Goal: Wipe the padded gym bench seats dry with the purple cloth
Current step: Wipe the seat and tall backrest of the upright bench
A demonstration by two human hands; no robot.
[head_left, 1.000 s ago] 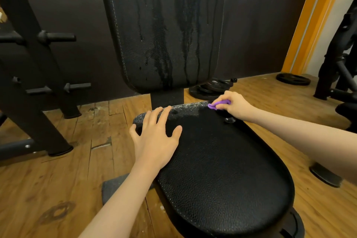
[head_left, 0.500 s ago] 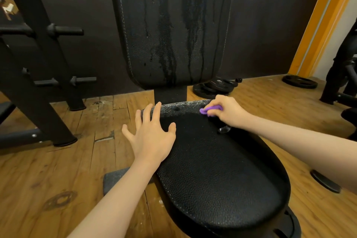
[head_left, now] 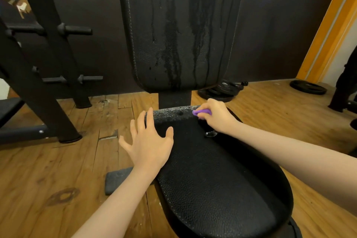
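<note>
A black padded bench seat fills the lower middle of the view. Its far edge is speckled with water drops. The upright black back pad behind it carries dark wet streaks. My right hand grips a small bunched purple cloth and presses it on the seat's far right edge. My left hand lies flat with spread fingers on the seat's far left corner. Most of the cloth is hidden inside my fingers.
A black weight rack with pegs stands at the left. Weight plates lie on the wooden floor behind the bench, and another plate sits at the far right. A grey pad lies on the floor left of the seat. An orange door frame rises at right.
My right hand has slid the purple cloth leftward along the seat's far edge. My left hand has shifted slightly left and its fingers have spread.
</note>
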